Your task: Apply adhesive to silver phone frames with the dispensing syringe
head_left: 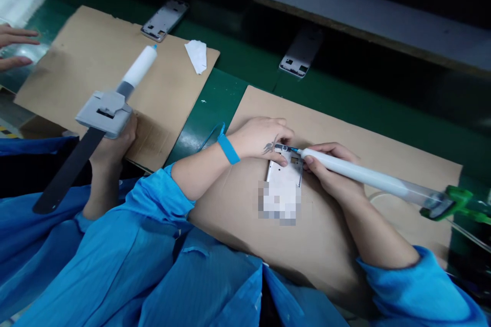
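Note:
My left hand [268, 137] is closed on the upper left edge of a pale phone frame [282, 179], its thumb lying on the face. The frame is over a sheet of brown cardboard, and its lower part is blurred out by blocks. A white glue syringe [345, 167] with a green end fitting [445, 203] is gripped in my right hand [337, 168]. Its thin blue tip is at the top end of the frame, near the small cutouts; whether it touches, I cannot tell. A blue band [229, 149] circles my left wrist.
To the left, a co-worker's hand [125, 138] holds a grey device with a white syringe [140, 67]. Another hand [15, 46] shows at the far left. Two phone frames [164, 20] and white paper [197, 56] lie behind. A raised shelf [364, 15] runs along the back right.

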The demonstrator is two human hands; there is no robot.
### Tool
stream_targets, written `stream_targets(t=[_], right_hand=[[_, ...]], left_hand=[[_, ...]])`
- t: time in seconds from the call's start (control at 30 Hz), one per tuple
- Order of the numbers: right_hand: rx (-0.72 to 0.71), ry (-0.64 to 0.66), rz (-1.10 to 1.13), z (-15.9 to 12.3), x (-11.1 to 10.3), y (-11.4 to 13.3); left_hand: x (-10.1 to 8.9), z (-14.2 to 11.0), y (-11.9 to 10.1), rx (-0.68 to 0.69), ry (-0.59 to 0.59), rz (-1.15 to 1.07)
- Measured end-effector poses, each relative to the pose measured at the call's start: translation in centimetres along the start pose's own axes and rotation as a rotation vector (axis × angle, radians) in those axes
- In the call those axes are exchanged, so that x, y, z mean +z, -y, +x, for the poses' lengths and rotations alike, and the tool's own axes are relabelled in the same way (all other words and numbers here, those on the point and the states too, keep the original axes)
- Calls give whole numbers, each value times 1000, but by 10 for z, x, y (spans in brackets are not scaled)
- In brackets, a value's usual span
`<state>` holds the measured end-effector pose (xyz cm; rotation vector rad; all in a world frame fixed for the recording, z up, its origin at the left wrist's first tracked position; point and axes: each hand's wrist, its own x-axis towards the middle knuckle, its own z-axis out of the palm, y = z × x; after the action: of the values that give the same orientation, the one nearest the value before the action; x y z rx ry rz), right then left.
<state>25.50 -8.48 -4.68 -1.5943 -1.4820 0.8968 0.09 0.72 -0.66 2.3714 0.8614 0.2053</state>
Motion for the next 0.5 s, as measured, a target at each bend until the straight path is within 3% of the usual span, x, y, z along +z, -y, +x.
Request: stream_targets(t=[0.5], right_hand=[[-26,4,-9,1,2,16]], left_hand=[[1,2,1,12,-14,-12]])
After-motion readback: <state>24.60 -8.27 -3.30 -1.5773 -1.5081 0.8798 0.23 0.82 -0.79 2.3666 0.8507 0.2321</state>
